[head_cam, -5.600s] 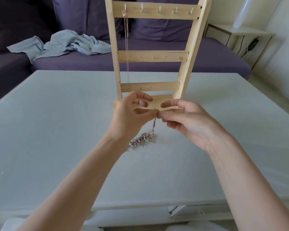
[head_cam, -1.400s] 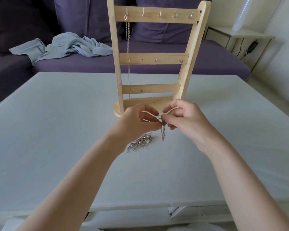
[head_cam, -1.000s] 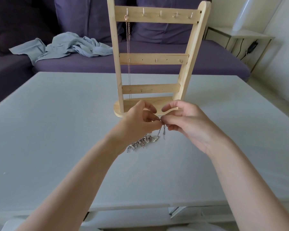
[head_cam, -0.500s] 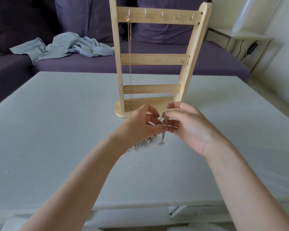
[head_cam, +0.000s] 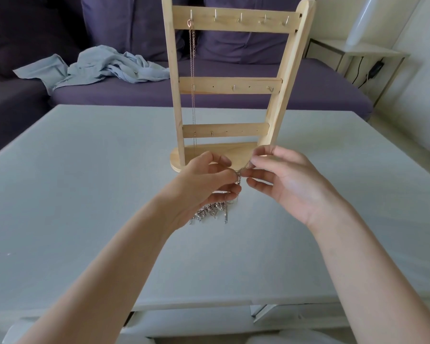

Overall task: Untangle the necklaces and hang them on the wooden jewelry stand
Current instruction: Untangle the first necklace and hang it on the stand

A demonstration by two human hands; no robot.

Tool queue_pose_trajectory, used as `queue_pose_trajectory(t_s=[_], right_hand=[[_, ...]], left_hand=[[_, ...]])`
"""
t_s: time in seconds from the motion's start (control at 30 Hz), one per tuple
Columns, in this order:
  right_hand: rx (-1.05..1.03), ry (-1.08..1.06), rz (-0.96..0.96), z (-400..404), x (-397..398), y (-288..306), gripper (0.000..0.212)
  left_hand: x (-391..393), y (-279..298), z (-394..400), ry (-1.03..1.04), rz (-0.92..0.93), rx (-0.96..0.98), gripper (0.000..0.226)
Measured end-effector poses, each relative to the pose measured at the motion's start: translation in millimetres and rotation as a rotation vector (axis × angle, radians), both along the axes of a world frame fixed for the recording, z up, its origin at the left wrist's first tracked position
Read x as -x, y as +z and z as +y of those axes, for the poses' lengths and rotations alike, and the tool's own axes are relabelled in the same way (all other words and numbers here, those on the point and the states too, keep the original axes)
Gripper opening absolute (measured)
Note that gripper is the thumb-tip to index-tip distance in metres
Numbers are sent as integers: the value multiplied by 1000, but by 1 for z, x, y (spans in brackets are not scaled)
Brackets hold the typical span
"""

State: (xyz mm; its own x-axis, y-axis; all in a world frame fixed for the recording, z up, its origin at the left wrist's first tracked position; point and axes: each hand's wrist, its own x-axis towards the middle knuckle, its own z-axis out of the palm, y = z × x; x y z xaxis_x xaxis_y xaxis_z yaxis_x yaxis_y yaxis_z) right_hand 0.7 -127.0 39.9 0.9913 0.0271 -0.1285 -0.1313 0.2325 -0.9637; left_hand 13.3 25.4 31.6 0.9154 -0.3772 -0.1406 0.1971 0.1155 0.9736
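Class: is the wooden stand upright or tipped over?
Upright. The stand sits on its base on the table, and a thin chain hangs straight down from a top hook.

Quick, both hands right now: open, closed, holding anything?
Left hand: pinches the silver chain.
Right hand: pinches the same chain.

The stand [head_cam: 231, 85] is pale blond wood with silver hooks, and a thin rose-gold chain [head_cam: 193, 78] hangs at its left. The tangle of necklaces [head_cam: 212, 211] near it is shiny silver. The table [head_cam: 85, 184] is plain pale grey-green. The far sofa [head_cam: 209, 95] is dark purple, with a light blue cloth [head_cam: 97, 68] on it.
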Motion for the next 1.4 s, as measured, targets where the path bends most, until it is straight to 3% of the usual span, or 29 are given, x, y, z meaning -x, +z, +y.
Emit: queue_pose_trajectory(t_s=[0.17, 0.4, 0.63, 0.73, 0.97, 1.2, 1.3, 1.4], right_hand=[[120, 86, -11, 0, 2, 1, 23], [312, 44, -34, 3, 2, -1, 30], [147, 73, -18, 5, 0, 4, 35], [177, 73, -23, 8, 0, 5, 36], [239, 38, -27, 6, 1, 3, 36], [185, 42, -18, 7, 1, 3, 34], [144, 12, -10, 8, -1, 3, 32], [144, -31, 9, 7, -2, 2, 29]], left_hand=[[0, 0, 2, -7, 0, 2, 22], [0, -1, 2, 29, -53, -112, 25], [-2, -1, 3, 54, 188, 113, 17], [-1, -1, 0, 99, 226, 102, 16], [1, -5, -10, 167, 87, -77, 11], [2, -4, -8, 237, -27, -121, 13], [1, -1, -2, 173, 12, -66, 8], [0, 1, 4, 89, -64, -150, 12]])
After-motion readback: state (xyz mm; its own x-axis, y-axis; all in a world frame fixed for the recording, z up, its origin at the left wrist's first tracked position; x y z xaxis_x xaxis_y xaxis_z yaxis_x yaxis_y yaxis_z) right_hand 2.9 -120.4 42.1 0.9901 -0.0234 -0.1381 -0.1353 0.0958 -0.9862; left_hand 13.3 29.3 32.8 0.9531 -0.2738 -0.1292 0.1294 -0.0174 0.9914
